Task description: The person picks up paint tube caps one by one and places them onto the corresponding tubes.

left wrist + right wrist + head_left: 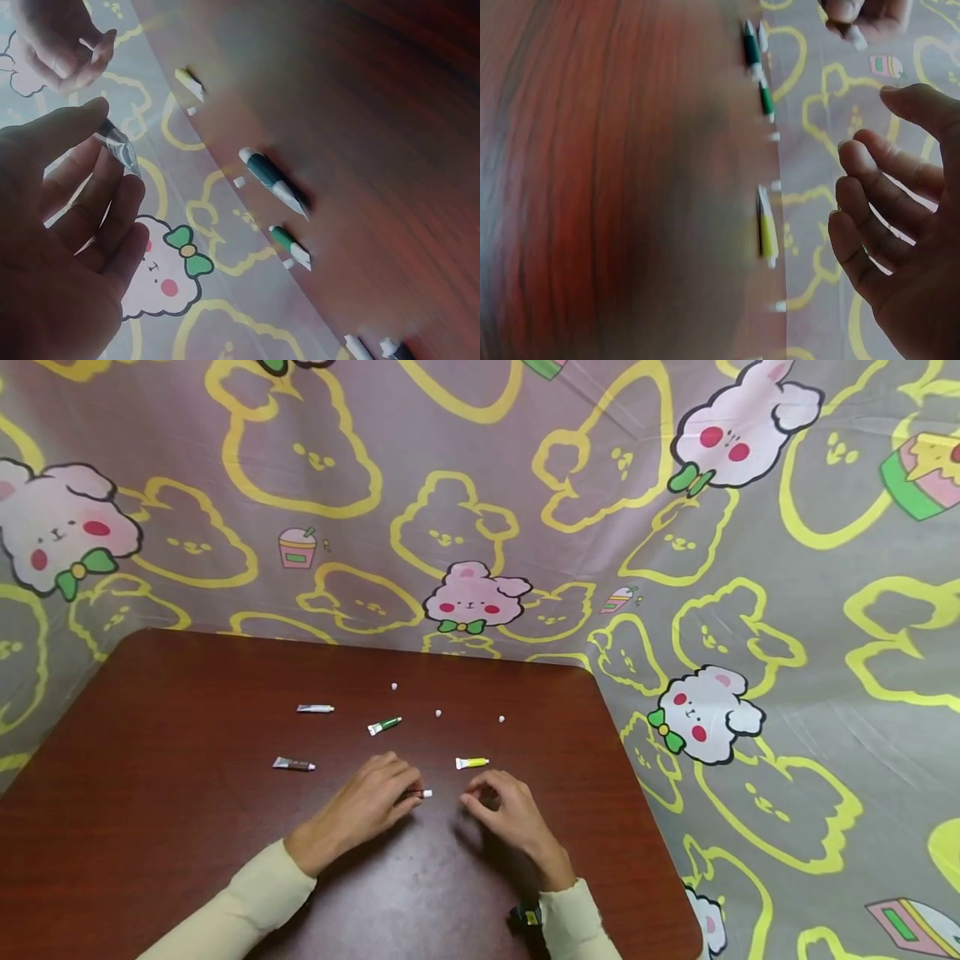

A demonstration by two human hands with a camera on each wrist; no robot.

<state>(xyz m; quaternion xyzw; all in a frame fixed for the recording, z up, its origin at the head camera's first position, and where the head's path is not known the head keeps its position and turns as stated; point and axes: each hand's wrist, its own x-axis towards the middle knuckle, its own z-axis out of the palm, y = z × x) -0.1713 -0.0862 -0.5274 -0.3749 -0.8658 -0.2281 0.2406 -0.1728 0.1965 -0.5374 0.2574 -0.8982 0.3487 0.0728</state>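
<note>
On the dark red table, my left hand (405, 793) pinches a small dark tube (120, 147) with a white cap (426, 793) between thumb and fingers, its tip pointing right. A short gap away, my right hand (480, 800) hovers with loosely curled fingers (870, 217), and nothing shows in its palm. A yellow tube (472, 762) lies just beyond the two hands. Farther back are a green tube (384, 725), a white tube (315, 708) and a dark tube (293, 764) to the left.
Three tiny white caps (438, 713) lie scattered beyond the tubes. The table (187, 843) is glossy, with rounded corners, and its right edge is close to my right forearm. A cartoon-print cloth (750, 693) hangs behind and beside it.
</note>
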